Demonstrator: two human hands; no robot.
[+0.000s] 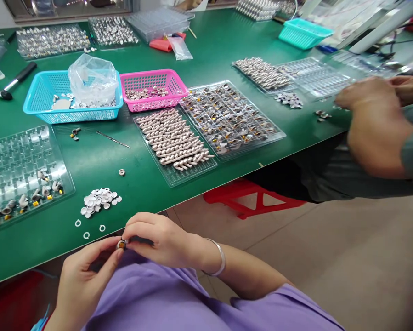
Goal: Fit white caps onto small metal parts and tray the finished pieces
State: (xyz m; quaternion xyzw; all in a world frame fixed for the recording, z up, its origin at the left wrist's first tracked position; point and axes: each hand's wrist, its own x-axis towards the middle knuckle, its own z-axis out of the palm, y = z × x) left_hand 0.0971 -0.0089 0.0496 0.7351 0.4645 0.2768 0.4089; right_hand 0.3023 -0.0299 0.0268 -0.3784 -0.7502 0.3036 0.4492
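Note:
Both of my hands meet at the table's near edge over my purple top. My left hand (89, 271) pinches a small metal part with an orange piece (122, 244) between thumb and forefinger. My right hand (158, 239), a silver bangle on its wrist, closes its fingertips on the same part from the right. Just beyond my hands lie a pile of small white caps (99, 200) and three loose white rings (86, 235) on the green table (99, 165).
A clear tray (6, 161) with a few parts sits at left. Blue basket (44, 96) with a plastic bag, pink basket (158, 78), two filled trays (173, 138) (227, 117) stand mid-table. A co-worker's hands (375, 115) work at right. A red stool (247, 197) stands below.

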